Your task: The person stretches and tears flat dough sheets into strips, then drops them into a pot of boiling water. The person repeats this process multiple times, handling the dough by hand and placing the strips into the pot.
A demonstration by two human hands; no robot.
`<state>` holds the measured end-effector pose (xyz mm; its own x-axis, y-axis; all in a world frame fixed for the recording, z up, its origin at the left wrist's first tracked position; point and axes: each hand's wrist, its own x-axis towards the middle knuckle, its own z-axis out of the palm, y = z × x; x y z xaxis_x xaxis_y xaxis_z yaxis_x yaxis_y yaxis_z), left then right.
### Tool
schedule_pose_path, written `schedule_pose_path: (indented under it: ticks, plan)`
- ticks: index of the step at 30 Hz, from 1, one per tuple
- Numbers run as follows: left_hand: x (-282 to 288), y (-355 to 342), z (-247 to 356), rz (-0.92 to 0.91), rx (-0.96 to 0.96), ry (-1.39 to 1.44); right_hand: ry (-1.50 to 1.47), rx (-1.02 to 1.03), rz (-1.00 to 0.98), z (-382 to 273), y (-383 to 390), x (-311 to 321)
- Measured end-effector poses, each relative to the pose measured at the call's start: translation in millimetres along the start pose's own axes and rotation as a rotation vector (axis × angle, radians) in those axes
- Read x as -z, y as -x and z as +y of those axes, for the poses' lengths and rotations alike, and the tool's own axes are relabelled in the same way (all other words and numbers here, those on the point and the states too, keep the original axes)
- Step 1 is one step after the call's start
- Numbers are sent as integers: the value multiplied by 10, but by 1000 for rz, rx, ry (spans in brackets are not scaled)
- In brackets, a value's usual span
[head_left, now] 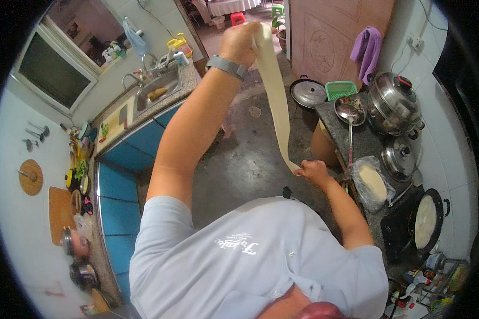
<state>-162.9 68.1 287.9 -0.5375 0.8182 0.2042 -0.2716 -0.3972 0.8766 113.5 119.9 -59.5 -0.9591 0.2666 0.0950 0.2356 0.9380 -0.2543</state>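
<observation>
A long, pale strip of dough (274, 93) hangs stretched between my two hands over the floor. My left hand (241, 43), raised high with a grey watch band on the wrist, is closed around its upper end. Lower and to the right, my right hand (315, 174) pinches the narrow lower end. Close to my right forearm, a slab of pale dough (373, 181) lies in a clear plastic bag on the dark counter. Farther right, a black pan (427, 220) on the stove holds a pale, whitish content.
On the right counter (339, 119) stand a steel steamer pot (393, 103), a pot lid (399, 158) and a ladle (350, 119). A lidded wok (308, 94) sits beyond it. To the left are a sink (158, 87) and blue cabinets (114, 199).
</observation>
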Motion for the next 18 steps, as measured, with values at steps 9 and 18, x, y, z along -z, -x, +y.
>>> schedule_pose_path:
  ticks: [9,18]
  plan:
    - [-180,30,-292,-82,128,98,-581,-239,89,530,-22,-124]
    - [-240,202,-576,-153,266,102,-921,-86,920,-545,-1071,1809]
